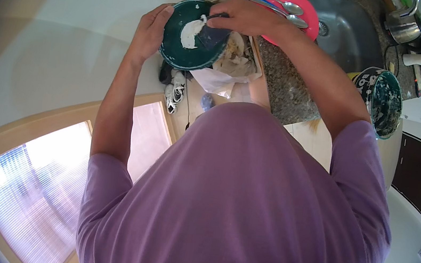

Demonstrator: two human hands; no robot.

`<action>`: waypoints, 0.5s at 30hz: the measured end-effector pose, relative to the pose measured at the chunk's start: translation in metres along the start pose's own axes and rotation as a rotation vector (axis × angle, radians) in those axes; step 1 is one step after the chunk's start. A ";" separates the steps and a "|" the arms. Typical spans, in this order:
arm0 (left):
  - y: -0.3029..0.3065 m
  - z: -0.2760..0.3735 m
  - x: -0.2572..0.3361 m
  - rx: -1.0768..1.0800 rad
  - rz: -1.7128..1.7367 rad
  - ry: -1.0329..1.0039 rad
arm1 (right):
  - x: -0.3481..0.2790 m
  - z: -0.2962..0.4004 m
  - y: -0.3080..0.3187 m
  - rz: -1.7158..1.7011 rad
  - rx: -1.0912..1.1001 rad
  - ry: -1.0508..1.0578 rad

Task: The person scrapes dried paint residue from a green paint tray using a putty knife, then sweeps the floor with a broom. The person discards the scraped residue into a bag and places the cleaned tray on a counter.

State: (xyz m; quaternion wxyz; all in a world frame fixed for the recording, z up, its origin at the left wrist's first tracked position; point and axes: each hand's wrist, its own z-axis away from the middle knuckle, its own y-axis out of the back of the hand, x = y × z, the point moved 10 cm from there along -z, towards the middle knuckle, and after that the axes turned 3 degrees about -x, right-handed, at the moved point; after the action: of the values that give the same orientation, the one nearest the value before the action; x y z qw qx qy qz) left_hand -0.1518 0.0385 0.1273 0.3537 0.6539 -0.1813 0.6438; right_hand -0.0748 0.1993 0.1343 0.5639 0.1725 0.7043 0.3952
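Note:
My left hand [154, 28] grips the rim of a round dark green lid [173, 51], which I hold tilted above a bag of waste. In my right hand [242, 17] is a dark flat scraper [212, 37], its blade lying against the lid's inner face. A patch of white paste [190, 34] lies on the lid just left of the blade, and small white specks mark the lid's surface. My right fingers partly hide the scraper's upper part.
A white waste bag [221, 82] hangs beside the granite worktop [289, 90]. A pink plate [311, 14] with several spoons stands by the steel sink [352, 38]. A paste-smeared bucket [388, 104] is at the right. Shoes [176, 90] stand on the floor near the wall.

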 end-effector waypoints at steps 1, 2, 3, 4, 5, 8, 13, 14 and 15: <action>0.001 -0.001 -0.003 0.008 0.005 0.015 | -0.004 -0.002 0.000 0.016 -0.020 -0.010; 0.001 -0.003 -0.007 0.016 0.011 0.030 | -0.003 -0.003 0.000 0.011 -0.032 -0.011; 0.002 -0.004 -0.010 0.020 0.013 0.045 | -0.002 -0.004 -0.001 0.004 -0.039 -0.014; 0.001 -0.008 -0.009 0.007 -0.006 0.024 | -0.002 -0.004 -0.001 -0.003 -0.047 -0.017; 0.000 -0.011 -0.008 -0.006 -0.026 0.003 | -0.005 -0.004 0.001 0.050 -0.040 0.012; 0.004 -0.020 -0.009 0.045 -0.183 -0.024 | -0.023 -0.002 0.001 0.272 -0.032 0.068; 0.024 -0.023 -0.014 0.237 -0.318 -0.062 | -0.033 0.005 -0.008 0.485 0.023 -0.039; 0.029 -0.020 -0.018 0.266 -0.280 -0.048 | -0.023 0.010 -0.008 0.387 0.072 -0.081; 0.034 -0.018 -0.020 0.291 -0.243 -0.035 | -0.008 0.020 -0.009 0.288 0.122 -0.125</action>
State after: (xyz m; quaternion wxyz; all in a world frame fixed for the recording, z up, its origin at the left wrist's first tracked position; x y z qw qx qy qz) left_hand -0.1898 0.0234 0.1139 0.3271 0.7263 -0.0120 0.6045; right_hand -0.0520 0.1952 0.1320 0.5329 0.3296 0.6585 0.4169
